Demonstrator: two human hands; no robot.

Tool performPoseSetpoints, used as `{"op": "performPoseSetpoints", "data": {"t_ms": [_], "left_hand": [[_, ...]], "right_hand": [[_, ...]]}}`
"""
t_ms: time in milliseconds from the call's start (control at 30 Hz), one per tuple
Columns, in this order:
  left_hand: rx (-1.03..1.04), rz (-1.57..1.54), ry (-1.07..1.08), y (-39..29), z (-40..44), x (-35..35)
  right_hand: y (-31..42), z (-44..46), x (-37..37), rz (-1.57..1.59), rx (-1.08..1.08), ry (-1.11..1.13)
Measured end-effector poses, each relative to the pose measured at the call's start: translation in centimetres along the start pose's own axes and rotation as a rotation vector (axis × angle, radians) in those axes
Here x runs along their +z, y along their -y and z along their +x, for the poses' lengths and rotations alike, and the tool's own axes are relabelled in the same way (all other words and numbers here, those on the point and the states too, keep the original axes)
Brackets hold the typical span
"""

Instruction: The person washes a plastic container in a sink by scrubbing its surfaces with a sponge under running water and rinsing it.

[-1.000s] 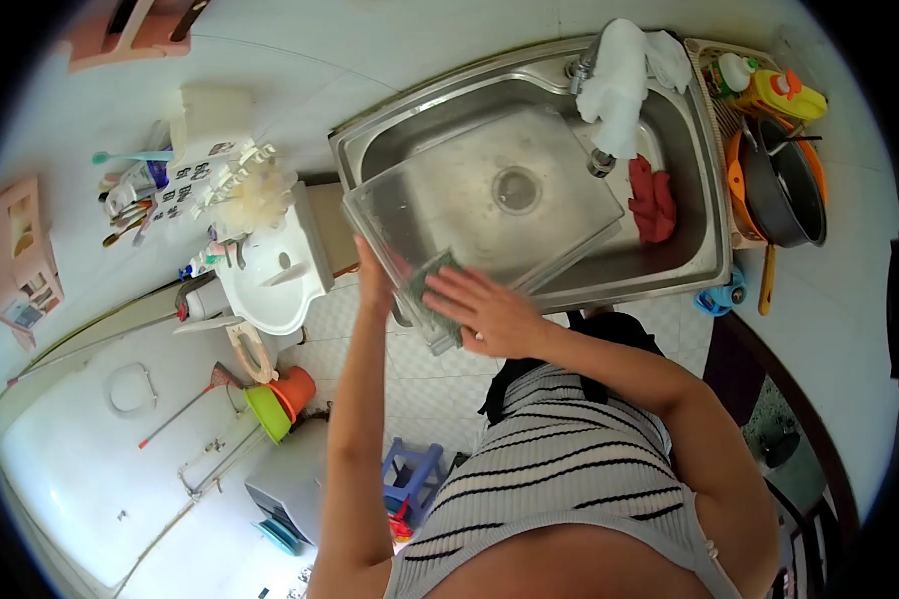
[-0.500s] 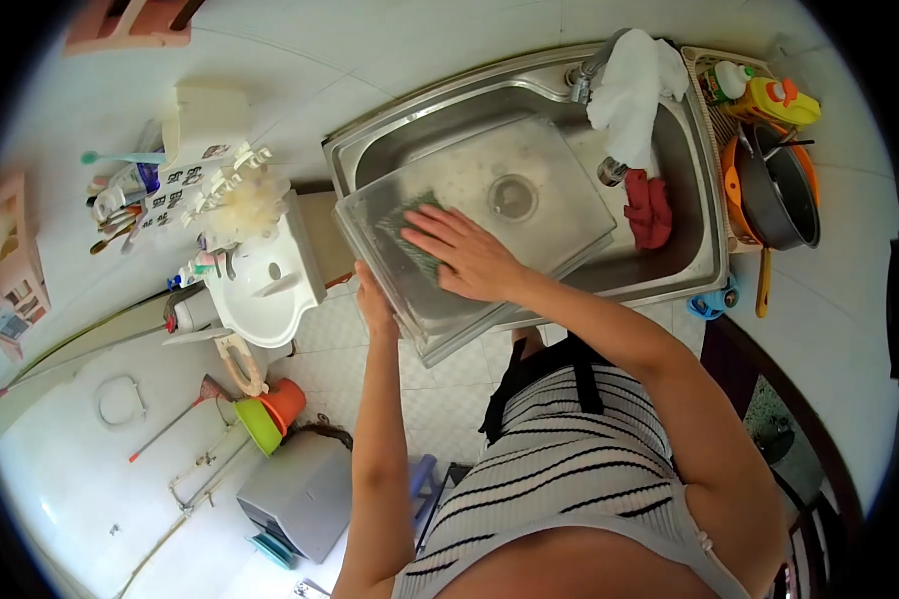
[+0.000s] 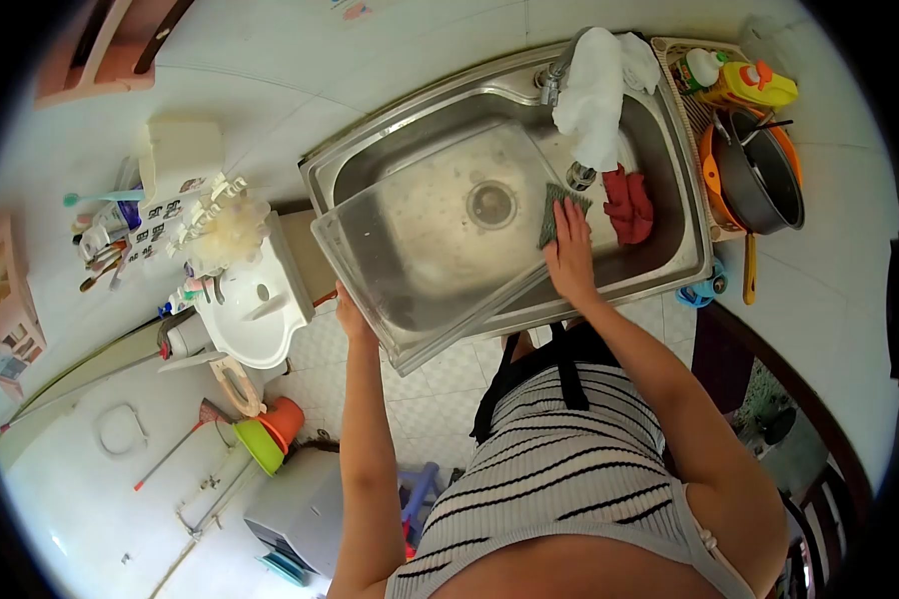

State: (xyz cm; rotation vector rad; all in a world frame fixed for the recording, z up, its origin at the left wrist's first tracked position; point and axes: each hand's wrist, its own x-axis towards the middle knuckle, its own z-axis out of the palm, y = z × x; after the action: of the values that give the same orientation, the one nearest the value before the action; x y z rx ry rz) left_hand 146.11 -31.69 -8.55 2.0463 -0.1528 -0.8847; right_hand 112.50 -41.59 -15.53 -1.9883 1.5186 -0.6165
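A clear plastic bin (image 3: 410, 240) lies tilted across the sink, its near left corner jutting past the sink's front edge. My left hand (image 3: 353, 311) grips its left rim from outside; the fingertips are partly hidden. My right hand (image 3: 571, 255) presses a green scouring pad (image 3: 551, 215) against the bin's right end, with the fingers over the pad. Through the bin's clear plastic the drain (image 3: 491, 205) shows. Right of the pad, a dark red cloth (image 3: 629, 205) lies in the sink basin.
The steel sink (image 3: 684, 250) surrounds the bin. A white cloth (image 3: 594, 100) hangs over the faucet (image 3: 551, 88). On the right, a rack holds bottles (image 3: 754, 85) and a dark pot (image 3: 769, 180). A small white washbasin (image 3: 260, 324) stands at the left.
My right hand has slid the scouring pad from the bin's left part to its right end. My left hand keeps hold of the left rim. The whole view has shifted slightly.
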Motion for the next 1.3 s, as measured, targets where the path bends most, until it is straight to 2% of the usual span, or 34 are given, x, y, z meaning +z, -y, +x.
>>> {"op": "performPoseSetpoints", "data": {"t_ms": [67, 133, 200, 267, 300, 367, 500, 567, 633, 800, 900, 1000, 1067, 1100, 1233, 1300], "left_hand": [[-0.034, -0.09, 0.009, 1.0, 1.2, -0.5], [-0.011, -0.029, 0.058, 1.3, 1.5, -1.0], [0.005, -0.009, 0.077, 1.4, 1.6, -1.0], [0.012, 0.017, 0.09, 1.6, 1.2, -1.4], [0.007, 0.032, 0.082, 1.7, 1.2, -1.4], [0.009, 0.042, 0.077, 1.3, 1.2, -1.2], [0.002, -0.048, 0.065, 0.8, 0.8, -0.2], [-0.003, -0.091, 0.055, 0.7, 0.5, 0.2], [-0.07, -0.074, 0.029, 0.6, 0.3, 0.7], [-0.052, -0.047, 0.018, 0.9, 0.6, 0.7], [-0.059, -0.057, 0.019, 0.7, 0.5, 0.7], [-0.06, -0.051, 0.034, 1.1, 0.8, 0.5], [-0.057, -0.057, 0.042, 1.5, 1.1, 0.4], [-0.048, -0.045, 0.031, 1.6, 1.2, 0.4], [-0.016, -0.014, 0.04, 1.5, 1.1, 0.4], [-0.025, -0.015, 0.034, 1.3, 1.0, 0.5]], "right_hand": [[0.6, -0.3, -0.4, -0.018, 0.0, 0.009], [1.1, 1.7, -0.6, -0.062, -0.007, 0.012], [-0.4, 5.9, 0.9, -0.042, -0.03, -0.079], [-3.0, 9.3, 3.7, 0.134, 0.182, -0.046], [-3.4, 10.4, 4.1, 0.139, 0.185, -0.046], [-3.5, 12.1, 3.7, 0.112, 0.405, 0.111], [-2.6, 11.1, 0.1, 0.102, 0.337, -0.033], [-1.0, 11.2, -2.8, 0.141, 0.213, -0.238], [-0.2, 13.1, -4.6, 0.126, 0.147, -0.25], [0.1, 18.9, -4.1, 0.178, -0.044, -0.342], [-0.3, 20.5, -2.8, 0.397, -0.31, -0.471], [-1.8, 20.1, -1.8, 0.081, -0.15, -0.346], [-0.9, 20.3, -2.4, -0.162, -0.338, -0.552], [-1.4, 20.4, -2.0, -0.163, -0.34, -0.549], [-2.8, 21.5, -0.1, 0.039, -0.135, -0.255], [-3.0, 21.8, 0.1, 0.089, -0.081, -0.183]]}}
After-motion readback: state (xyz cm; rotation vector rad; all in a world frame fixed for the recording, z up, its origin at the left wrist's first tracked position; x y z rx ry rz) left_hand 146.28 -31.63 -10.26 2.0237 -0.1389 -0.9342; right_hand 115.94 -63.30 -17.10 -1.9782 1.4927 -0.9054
